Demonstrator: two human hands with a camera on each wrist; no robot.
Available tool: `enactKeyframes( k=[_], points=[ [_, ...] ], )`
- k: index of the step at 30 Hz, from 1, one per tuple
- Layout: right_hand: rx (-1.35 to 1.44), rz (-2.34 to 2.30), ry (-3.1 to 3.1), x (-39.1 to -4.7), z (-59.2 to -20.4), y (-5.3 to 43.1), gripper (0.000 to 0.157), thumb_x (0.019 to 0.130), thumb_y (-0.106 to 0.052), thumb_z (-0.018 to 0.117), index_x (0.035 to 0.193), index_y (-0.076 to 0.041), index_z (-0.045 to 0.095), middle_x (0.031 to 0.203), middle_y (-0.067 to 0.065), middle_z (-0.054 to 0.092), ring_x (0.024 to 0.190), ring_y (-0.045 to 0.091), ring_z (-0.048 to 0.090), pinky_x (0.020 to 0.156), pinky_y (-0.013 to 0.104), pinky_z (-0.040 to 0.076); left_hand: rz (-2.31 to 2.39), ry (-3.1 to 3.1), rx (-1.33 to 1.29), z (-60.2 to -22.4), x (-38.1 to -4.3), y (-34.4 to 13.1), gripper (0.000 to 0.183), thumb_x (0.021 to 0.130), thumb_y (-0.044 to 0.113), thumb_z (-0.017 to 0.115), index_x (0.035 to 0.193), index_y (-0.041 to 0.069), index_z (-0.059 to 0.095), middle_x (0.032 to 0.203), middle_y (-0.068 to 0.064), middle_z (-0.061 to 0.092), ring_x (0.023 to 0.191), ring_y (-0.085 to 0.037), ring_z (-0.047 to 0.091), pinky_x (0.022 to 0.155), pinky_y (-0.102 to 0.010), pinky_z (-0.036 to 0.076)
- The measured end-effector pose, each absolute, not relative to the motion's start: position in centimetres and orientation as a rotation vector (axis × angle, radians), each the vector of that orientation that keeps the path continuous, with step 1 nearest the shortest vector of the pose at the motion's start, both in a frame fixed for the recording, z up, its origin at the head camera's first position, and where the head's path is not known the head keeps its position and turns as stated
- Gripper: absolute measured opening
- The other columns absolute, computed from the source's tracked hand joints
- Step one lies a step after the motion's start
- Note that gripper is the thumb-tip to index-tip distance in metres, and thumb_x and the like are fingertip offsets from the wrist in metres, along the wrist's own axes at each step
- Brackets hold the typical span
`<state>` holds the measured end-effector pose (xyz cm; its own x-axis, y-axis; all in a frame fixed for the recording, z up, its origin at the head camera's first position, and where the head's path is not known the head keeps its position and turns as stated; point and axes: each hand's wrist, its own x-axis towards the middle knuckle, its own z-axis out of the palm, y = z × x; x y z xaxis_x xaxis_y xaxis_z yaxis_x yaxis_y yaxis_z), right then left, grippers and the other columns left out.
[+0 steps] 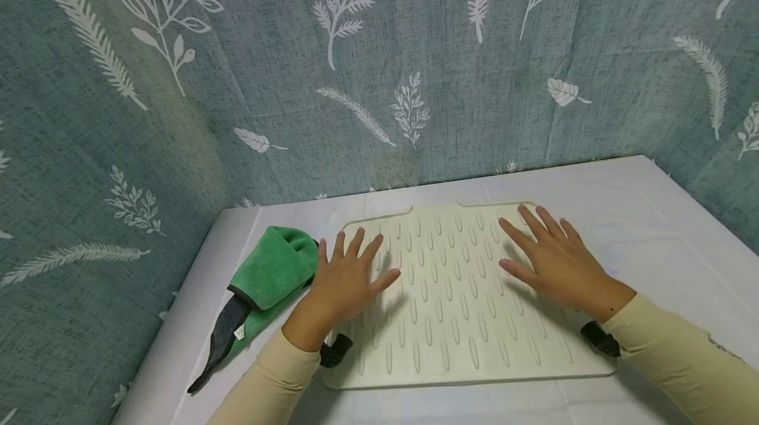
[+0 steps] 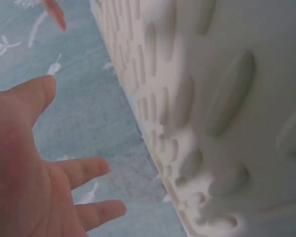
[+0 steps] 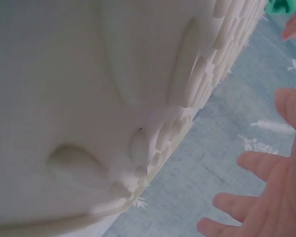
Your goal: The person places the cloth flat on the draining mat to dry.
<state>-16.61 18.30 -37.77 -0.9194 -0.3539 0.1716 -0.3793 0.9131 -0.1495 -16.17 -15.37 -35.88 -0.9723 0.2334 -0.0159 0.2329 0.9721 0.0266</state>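
In the head view, the cream ridged mat (image 1: 447,293) lies flat across the lower middle of the frame on the white-covered counter (image 1: 658,234), its notched edge toward the patterned fabric wall (image 1: 379,102). The left hand (image 1: 346,283) hangs over the mat's left side and the right hand (image 1: 557,267) over its right side, both with fingers spread and grasping nothing; shadows fall beneath them. The green cloth (image 1: 275,270) lies loosely folded at left, just beside the left hand, its dark end pointing to the lower left. As I judge it, the mat's laying-out is done, while the cloth looks not yet in use; what is left, if anything, cannot be told.

In the left wrist view, the mat's ridges fill the right half; the left hand, at lower left, is released, with a gap between it and the surface.

In the right wrist view, the right hand, at lower right, is likewise released and apart from the mat, which fills the left. A scrap of the cloth shows at upper right.
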Motion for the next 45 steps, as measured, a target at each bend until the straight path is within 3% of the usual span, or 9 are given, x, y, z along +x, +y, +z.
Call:
enactKeyframes(
  k=[7,17,23,27,32,37,42,45],
  points=[
    [0.597,0.324,-2.973,-16.2,-38.0,18.7,0.071,0.091,-0.062,0.036,0.148,-0.022,0.022,0.153,0.018,0.014,0.139,0.042,0.011,0.103,0.065,0.013,0.077,3.093,0.339,-36.0,-16.2,-17.6,0.073,0.087,0.071,0.030,0.146,0.029,0.025,0.153,-0.009,0.020,0.139,-0.042,0.014,0.107,-0.065,0.005],
    [0.700,0.436,-3.032,-14.8,-38.8,19.4,0.062,0.089,-0.047,0.055,0.141,-0.018,0.039,0.146,0.021,0.030,0.132,0.045,0.029,0.099,0.064,0.025,0.069,3.190,0.148,-36.3,-15.6,-24.2,0.068,0.088,0.052,0.052,0.145,0.022,0.030,0.148,-0.017,0.029,0.134,-0.048,0.022,0.100,-0.071,0.013],
    [0.784,0.518,-3.063,-14.6,-39.0,19.6,0.063,0.085,-0.048,0.060,0.139,-0.018,0.043,0.147,0.020,0.029,0.132,0.046,0.026,0.098,0.064,0.027,0.051,3.186,-0.006,-36.5,-15.4,-27.8,0.082,0.081,0.052,0.061,0.147,0.019,0.023,0.148,-0.023,0.023,0.131,-0.055,0.018,0.093,-0.075,0.015],
    [0.827,0.496,-3.072,-14.7,-39.4,19.6,0.065,0.083,-0.048,0.061,0.138,-0.018,0.043,0.147,0.021,0.029,0.132,0.046,0.026,0.098,0.063,0.028,0.077,3.120,-0.107,-37.1,-15.3,-29.8,0.095,0.077,0.054,0.065,0.149,0.021,0.012,0.148,-0.026,0.017,0.129,-0.058,0.016,0.086,-0.076,0.025],
    [0.845,0.475,-3.059,-14.6,-39.6,19.5,0.065,0.083,-0.047,0.061,0.139,-0.018,0.043,0.146,0.020,0.031,0.132,0.046,0.027,0.098,0.062,0.028,0.204,3.053,-0.159,-37.9,-15.4,-31.3,0.103,0.075,0.059,0.063,0.150,0.021,0.002,0.147,-0.028,0.015,0.124,-0.059,0.026,0.072,-0.069,0.039],
    [0.855,0.483,-3.041,-14.5,-39.4,19.5,0.064,0.084,-0.045,0.061,0.139,-0.017,0.043,0.145,0.021,0.033,0.132,0.046,0.028,0.099,0.062,0.028,0.298,3.015,-0.165,-38.2,-15.6,-32.1,0.104,0.076,0.063,0.059,0.150,0.020,-0.001,0.142,-0.031,0.025,0.112,-0.056,0.042,0.066,-0.057,0.045],
    [0.861,0.472,-3.047,-14.7,-39.5,19.4,0.064,0.085,-0.046,0.061,0.139,-0.017,0.042,0.146,0.021,0.031,0.132,0.045,0.028,0.099,0.061,0.028,0.289,3.055,-0.158,-38.2,-15.7,-32.4,0.101,0.076,0.061,0.062,0.150,0.018,0.007,0.130,-0.031,0.041,0.100,-0.050,0.053,0.057,-0.048,0.045],
    [0.878,0.454,-3.036,-14.8,-39.4,19.3,0.063,0.086,-0.046,0.059,0.139,-0.017,0.042,0.146,0.021,0.032,0.132,0.045,0.029,0.099,0.061,0.028,0.297,3.113,-0.164,-37.8,-15.6,-32.2,0.094,0.077,0.053,0.066,0.148,0.016,0.016,0.125,-0.029,0.046,0.096,-0.046,0.056,0.058,-0.049,0.046]
  ],
)
